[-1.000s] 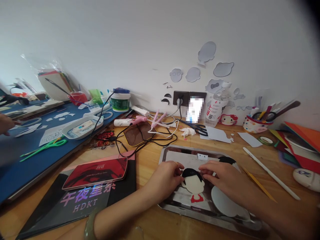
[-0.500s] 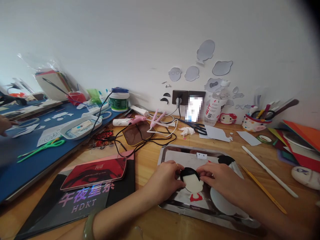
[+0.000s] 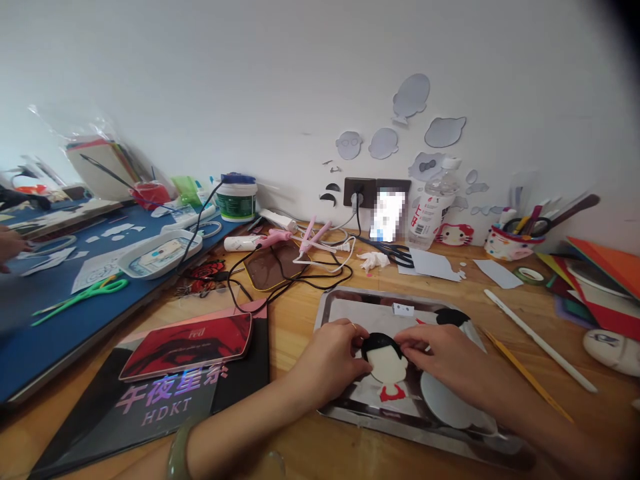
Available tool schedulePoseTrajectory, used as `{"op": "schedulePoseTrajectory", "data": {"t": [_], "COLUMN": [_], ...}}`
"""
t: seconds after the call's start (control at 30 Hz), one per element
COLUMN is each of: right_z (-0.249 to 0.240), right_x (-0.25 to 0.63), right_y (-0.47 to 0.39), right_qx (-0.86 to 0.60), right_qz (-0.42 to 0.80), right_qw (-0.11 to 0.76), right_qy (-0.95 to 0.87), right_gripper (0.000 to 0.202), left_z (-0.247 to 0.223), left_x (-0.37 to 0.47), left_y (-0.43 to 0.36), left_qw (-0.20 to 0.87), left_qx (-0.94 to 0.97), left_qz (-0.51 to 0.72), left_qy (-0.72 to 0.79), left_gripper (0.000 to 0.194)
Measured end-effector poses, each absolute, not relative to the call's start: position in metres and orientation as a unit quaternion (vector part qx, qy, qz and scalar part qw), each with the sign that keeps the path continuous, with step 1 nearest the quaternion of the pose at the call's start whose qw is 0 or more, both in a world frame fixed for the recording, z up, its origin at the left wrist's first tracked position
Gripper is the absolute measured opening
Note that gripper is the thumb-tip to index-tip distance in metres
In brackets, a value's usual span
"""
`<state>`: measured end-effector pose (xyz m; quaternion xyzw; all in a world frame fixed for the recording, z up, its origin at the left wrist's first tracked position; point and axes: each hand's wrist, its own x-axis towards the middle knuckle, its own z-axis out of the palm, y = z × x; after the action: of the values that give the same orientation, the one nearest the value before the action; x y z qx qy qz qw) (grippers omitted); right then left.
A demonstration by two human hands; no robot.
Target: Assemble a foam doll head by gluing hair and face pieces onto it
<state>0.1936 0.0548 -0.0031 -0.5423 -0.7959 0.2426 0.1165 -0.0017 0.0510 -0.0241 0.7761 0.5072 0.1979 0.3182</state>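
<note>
A flat cut-out figure (image 3: 387, 369) with black hair, a blank cream face and a red collar lies on a shiny metal tray (image 3: 360, 419). My left hand (image 3: 334, 357) pinches the left edge of its head at the black hair. Thumb and fingers of my right hand (image 3: 436, 350) close on the hair piece's right edge; fingertips partly hide it. Beside the figure, partly under my right forearm, is a round pale grey piece (image 3: 445, 401). A second black piece (image 3: 451, 317) sits at the tray's upper right corner, and a small white paper with two dots (image 3: 403, 309) at its top.
Right of the tray lie a yellow stick tool (image 3: 525, 373) and a white rod (image 3: 540, 340). A pink hot tool (image 3: 275, 238) with tangled cords sits behind. A red case (image 3: 190, 343) rests at left. Another person's hand (image 3: 9, 248) is at the far left, near green scissors (image 3: 83, 299).
Both hands keep their grip on the cut-out figure, with only slight finger movement. My right fingers have shifted a touch along the hair's edge. The view has moved slightly.
</note>
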Motion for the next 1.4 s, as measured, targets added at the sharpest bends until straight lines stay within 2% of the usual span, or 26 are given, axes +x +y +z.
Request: {"op": "schedulePoseTrajectory", "data": {"t": [0.73,0.97,1.23,1.3,1.4], "right_z": [-0.01,-0.008,0.031,0.031,0.016], "right_x": [0.189,0.186,0.253,0.271,0.281], "right_y": [0.051,0.042,0.069,0.075,0.08], "right_qx": [-0.555,-0.557,-0.645,-0.656,-0.667], "right_qz": [0.205,0.186,0.105,0.09,0.068], "right_qw": [0.116,0.141,0.174,0.161,0.141], "right_qy": [-0.798,-0.797,-0.737,-0.732,-0.729], "right_gripper": [0.026,0.025,0.023,0.017,0.011], "left_z": [-0.025,-0.022,-0.018,-0.014,-0.004], "left_x": [0.001,0.003,0.0,-0.004,-0.01], "left_y": [0.051,0.049,0.051,0.055,0.064], "left_qw": [0.337,0.302,0.329,0.347,0.337], "left_qx": [0.756,0.779,0.762,0.748,0.743], "left_qz": [0.196,0.19,0.172,0.176,0.207], "left_qy": [0.526,0.516,0.53,0.538,0.54], "left_gripper": [0.034,0.035,0.044,0.047,0.04]}}
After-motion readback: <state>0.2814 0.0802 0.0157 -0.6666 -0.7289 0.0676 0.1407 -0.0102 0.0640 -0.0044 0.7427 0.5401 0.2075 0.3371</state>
